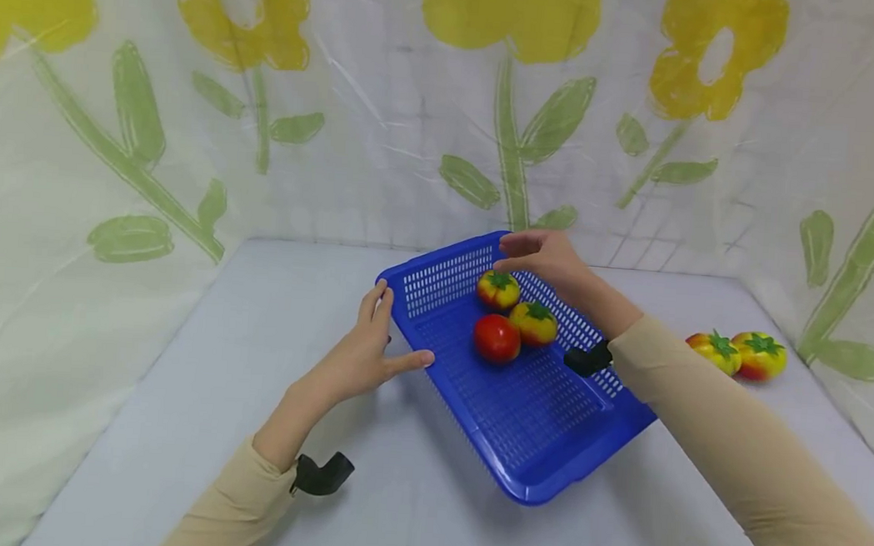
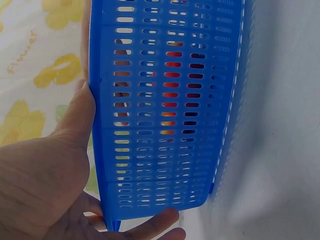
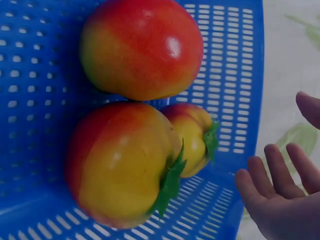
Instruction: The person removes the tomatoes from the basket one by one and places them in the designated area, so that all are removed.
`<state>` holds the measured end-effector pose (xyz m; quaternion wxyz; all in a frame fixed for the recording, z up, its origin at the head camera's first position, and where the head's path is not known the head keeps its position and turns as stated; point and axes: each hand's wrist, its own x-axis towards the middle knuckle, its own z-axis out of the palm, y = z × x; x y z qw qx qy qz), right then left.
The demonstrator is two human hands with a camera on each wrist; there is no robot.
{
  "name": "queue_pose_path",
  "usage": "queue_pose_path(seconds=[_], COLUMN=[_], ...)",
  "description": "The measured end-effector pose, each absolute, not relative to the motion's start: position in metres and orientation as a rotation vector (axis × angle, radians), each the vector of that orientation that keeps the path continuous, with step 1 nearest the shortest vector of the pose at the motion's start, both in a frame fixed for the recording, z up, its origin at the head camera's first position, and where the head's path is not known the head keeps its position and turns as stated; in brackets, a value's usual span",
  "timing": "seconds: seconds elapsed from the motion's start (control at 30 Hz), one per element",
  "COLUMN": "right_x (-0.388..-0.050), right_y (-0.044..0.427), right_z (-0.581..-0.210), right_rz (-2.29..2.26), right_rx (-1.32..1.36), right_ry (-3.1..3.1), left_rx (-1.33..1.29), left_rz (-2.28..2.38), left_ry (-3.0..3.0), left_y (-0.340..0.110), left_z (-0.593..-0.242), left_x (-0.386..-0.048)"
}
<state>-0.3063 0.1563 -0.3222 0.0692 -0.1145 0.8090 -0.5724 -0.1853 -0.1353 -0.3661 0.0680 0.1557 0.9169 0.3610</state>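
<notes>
Beige sleeve crosses the right side of the blue slotted basket; left hand, fingers grasping its left rim; right hand, fingers released, by its far corner; three red-yellow fruits inside it, two fruits right of it

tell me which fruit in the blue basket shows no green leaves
The red fruit, frontmost in the head view. No leaves show on it, while the back fruit and the right-hand fruit both show green leaves.
</notes>
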Motion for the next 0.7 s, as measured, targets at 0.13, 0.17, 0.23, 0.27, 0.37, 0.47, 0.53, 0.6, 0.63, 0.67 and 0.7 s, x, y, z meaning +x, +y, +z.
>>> queue_pose_path(seconds=[0.13,0.17,0.23,0.27,0.37,0.47,0.53,0.6,0.63,0.67,0.7], right_x=[-0.314,-0.315,-0.317,-0.317,-0.318,-0.317,-0.317,-0.318,-0.319,-0.317,-0.318], right_y=[0.152,0.152,0.152,0.152,0.154,0.155,0.156,0.157,0.157,0.157,0.157], right_z=[-0.331,-0.332,-0.335,-0.336,-0.340,-0.344,-0.347,-0.349,-0.349,-0.347,-0.348], right_rz=[-1.720,-1.709,-1.677,-1.662,-1.606,-1.571,-1.545,-1.523,-1.515,-1.499,-1.476], right_rx=[-0.350,-0.353,-0.357,-0.357,-0.334,-0.298,-0.283,-0.284,-0.288,-0.294,-0.306], right_ry=[2.397,2.393,2.399,2.403,2.430,2.448,2.455,2.455,2.448,2.441,2.447], left_rx=[0.466,0.467,0.468,0.468,0.470,0.478,0.480,0.478,0.475,0.473,0.469], left_rz=[1.102,1.103,1.102,1.100,1.093,1.093,1.094,1.092,1.089,1.085,1.082], left_ry=[2.760,2.757,2.758,2.758,2.760,2.761,2.758,2.760,2.763,2.766,2.769], left_y=[-0.136,-0.136,-0.136,-0.136,-0.136,-0.135,-0.135,-0.135,-0.136,-0.136,-0.136], left_z=[-0.366,-0.365,-0.365,-0.365,-0.364,-0.363,-0.363,-0.363,-0.363,-0.364,-0.364], left_x=[-0.184,-0.184,-0.184,-0.184,-0.185,-0.185,-0.184,-0.183,-0.183,-0.183,-0.182])
